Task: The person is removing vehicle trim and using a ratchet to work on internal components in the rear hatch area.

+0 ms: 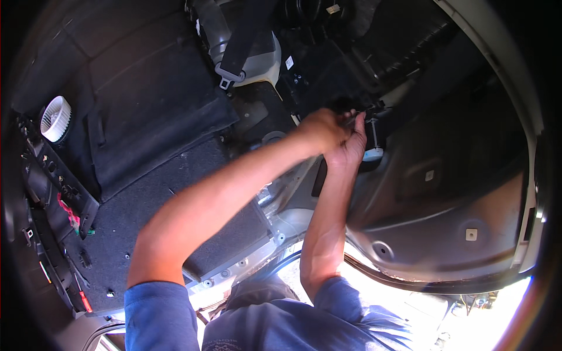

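Vehicle interior, bare metal side panel (433, 219) on the right, carpeted floor (146, 213) on the left. Both hands together past the floor's right edge, up by the panel's far left corner. Left hand (324, 130) blurred, crossing over at the right hand's fingertips; right hand (346, 151) below it, palm side showing, fingers pointing away from the body. Fingers look bent inward; cannot tell whether either hand grips anything.

Small dark fitting (379, 109) just beyond and to the right of the fingertips; contact unclear. Thin metal rod (376, 133) just right of the right hand, the nearer one; its long axis runs from near the fitting back toward the body, ending by a pale piece (373, 154).

White fan wheel (55, 119) by the floor's far left side; red-handled tool (85, 301) at its near left corner.
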The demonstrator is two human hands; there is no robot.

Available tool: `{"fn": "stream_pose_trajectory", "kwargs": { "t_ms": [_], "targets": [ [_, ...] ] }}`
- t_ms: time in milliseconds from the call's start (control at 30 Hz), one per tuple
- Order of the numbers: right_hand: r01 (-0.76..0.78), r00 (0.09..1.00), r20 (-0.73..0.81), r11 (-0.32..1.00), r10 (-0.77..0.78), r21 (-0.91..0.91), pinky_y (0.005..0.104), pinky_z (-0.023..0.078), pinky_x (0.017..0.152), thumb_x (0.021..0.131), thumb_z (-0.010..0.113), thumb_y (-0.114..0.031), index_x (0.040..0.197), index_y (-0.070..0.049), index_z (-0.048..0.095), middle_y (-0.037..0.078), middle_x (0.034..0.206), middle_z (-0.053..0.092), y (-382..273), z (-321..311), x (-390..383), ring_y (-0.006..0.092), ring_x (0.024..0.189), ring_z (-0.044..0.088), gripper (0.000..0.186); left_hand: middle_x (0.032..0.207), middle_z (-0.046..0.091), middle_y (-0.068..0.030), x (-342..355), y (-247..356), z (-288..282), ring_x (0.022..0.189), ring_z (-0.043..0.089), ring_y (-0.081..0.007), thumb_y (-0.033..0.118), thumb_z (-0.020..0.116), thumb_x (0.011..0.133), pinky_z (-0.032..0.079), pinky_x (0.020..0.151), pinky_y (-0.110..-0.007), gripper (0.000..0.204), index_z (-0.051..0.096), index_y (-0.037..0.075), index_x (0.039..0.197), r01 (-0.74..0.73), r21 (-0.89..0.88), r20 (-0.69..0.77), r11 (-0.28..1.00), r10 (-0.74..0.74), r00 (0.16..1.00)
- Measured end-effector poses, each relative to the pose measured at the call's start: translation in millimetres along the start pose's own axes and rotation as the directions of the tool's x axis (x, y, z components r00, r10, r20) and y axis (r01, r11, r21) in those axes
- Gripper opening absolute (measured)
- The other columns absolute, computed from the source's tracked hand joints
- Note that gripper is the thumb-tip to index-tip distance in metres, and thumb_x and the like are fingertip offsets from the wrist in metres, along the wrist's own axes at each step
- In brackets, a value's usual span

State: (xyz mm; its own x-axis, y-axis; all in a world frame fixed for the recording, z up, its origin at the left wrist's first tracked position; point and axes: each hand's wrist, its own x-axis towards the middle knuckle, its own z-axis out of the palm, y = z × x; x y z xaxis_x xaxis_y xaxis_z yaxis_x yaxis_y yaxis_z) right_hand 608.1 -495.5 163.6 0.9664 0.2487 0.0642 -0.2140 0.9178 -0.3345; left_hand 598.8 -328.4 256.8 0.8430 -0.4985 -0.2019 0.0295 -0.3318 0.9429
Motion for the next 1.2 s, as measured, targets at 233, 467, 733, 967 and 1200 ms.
{"fn": "stream_pose_trajectory", "kwargs": {
  "t_ms": [233,467,733,967,1200],
  "targets": [
    [0.262,0.906,-0.316,0.959,-0.282,-0.103,0.0397,0.044,0.096,0.095,0.049,-0.043,0.109,-0.012,0.063,0.005,0.11,0.065,43.2,39.9,-3.2,0.0218,0.105,0.059,0.036,0.082,0.067,-0.0152,-4.8,-1.9,4.8,0.053,0.062,-0.0192,0.028,0.058,0.086,0.045,0.04,-0.032,0.03,0.065,0.003,0.101,-0.176,0.732,-0.152,0.658,0.409,0.9],
    [0.258,0.948,-0.177,0.964,-0.265,-0.063,0.0356,0.047,0.09,0.094,0.05,-0.047,0.108,-0.014,0.062,0.001,0.105,0.065,23.5,14.8,-10.0,0.0164,0.1,0.059,0.038,0.068,0.063,-0.0117,-0.5,-0.6,0.1,0.044,0.056,-0.0161,0.031,0.056,0.086,0.042,0.037,-0.029,0.031,0.065,0.003,0.093,0.016,-0.134,0.068,0.991,-0.007,0.998],
    [0.318,0.841,-0.416,0.938,-0.347,-0.14,0.0384,0.047,0.088,0.098,0.045,-0.042,0.106,-0.011,0.062,0.002,0.103,0.064,38.9,47.1,-5.5,0.0183,0.097,0.06,0.036,0.087,0.069,-0.0148,-10.1,11.1,1.2,0.085,0.07,-0.0242,0.014,0.054,0.086,0.056,0.065,-0.037,0.019,0.068,0.006,0.097,-0.098,0.645,-0.121,0.758,0.228,0.966],
    [0.237,0.95,-0.198,0.97,-0.242,-0.048,0.0378,0.048,0.085,0.097,0.044,-0.045,0.105,-0.011,0.061,0.005,0.105,0.066,23.5,14.0,0.5,0.0207,0.097,0.061,0.039,0.072,0.063,-0.0073,-4.9,8.2,-3.7,0.059,0.06,-0.0163,0.021,0.055,0.088,0.045,0.047,-0.03,0.019,0.067,0.007,0.084,-0.103,0.301,-0.079,0.948,0.133,0.988],
    [0.234,0.916,-0.301,0.963,-0.265,-0.135,0.036,0.048,0.085,0.096,0.043,-0.047,0.106,-0.01,0.061,0.008,0.113,0.064,42.2,54.0,-5.3,0.0204,0.098,0.061,0.042,0.07,0.063,-0.0086,-7.0,0.4,6.9,0.052,0.059,-0.0187,0.024,0.056,0.088,0.045,0.044,-0.03,0.022,0.063,0.006,0.097,-0.054,0.286,-0.123,0.957,0.093,0.988]
  ]
}}
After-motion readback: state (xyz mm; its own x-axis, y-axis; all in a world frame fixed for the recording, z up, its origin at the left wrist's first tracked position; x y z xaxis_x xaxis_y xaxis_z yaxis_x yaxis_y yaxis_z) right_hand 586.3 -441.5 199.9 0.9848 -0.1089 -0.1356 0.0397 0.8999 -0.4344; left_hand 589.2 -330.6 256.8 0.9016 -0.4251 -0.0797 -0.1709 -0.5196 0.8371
